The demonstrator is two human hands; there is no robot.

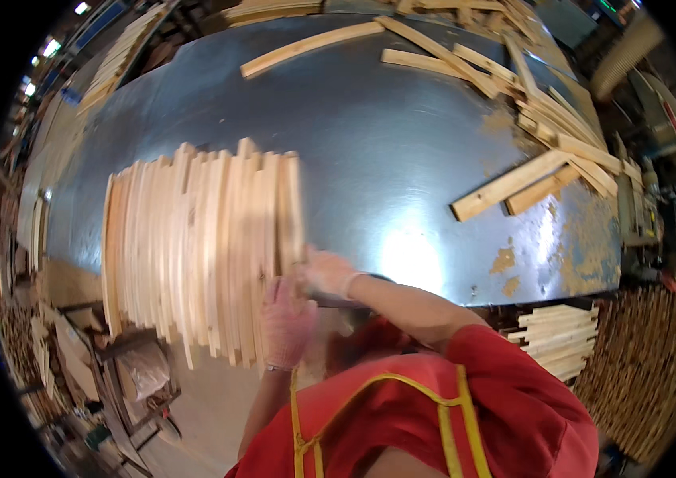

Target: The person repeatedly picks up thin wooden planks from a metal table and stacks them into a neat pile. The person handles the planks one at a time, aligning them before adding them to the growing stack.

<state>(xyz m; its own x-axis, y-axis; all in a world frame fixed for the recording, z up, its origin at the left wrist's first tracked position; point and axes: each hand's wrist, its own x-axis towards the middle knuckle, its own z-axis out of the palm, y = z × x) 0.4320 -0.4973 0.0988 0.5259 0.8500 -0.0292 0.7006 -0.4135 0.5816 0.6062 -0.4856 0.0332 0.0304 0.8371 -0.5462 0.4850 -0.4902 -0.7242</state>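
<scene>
Pale wooden strips (202,239) lie side by side in a wide row on the dark metal tabletop (338,135), their near ends jutting past its front edge. At the row's right end is one more wooden strip (293,207), slightly blurred. My left hand (287,323), in a pinkish work glove, is closed around that strip's near end. My right hand (328,272), gloved too, comes in from the right and grips the same strip close beside the left. Its fingertips are partly hidden and blurred.
Loose boards (513,182) lie jumbled at the table's right side, among patches of sawdust (504,259). A long board (312,49) rests near the far edge. Stacked strips (557,341) stand below on the right. A metal-framed cart (119,398) is at the lower left.
</scene>
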